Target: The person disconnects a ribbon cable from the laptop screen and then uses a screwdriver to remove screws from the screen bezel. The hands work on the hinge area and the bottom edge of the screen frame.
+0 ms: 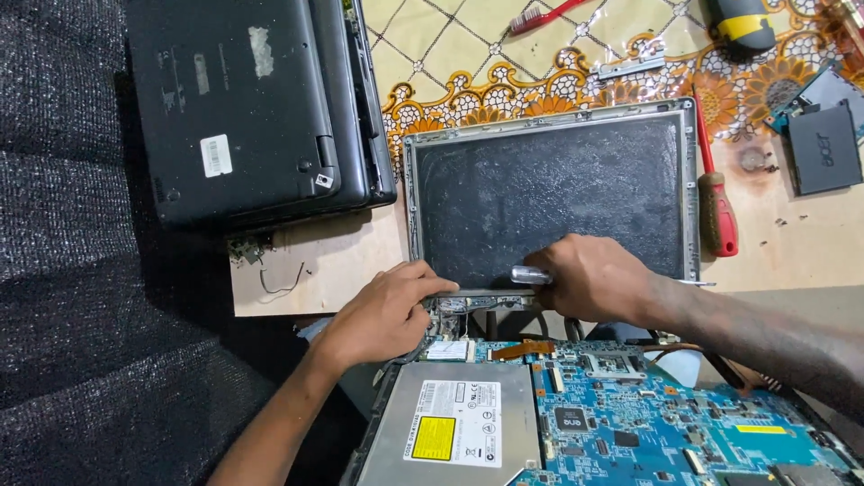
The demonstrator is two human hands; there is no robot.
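At centre frame, my left hand (382,315) pinches the screen panel's (549,193) lower edge; my right hand (594,279) grips a screwdriver (531,274) there. The blue board (648,423) lies below, another laptop (252,108) upper left.

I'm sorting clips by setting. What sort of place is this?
Probably an informal laptop repair bench: an opened laptop with its blue motherboard bare, a red-handled screwdriver beside the screen panel, and a closed black laptop.
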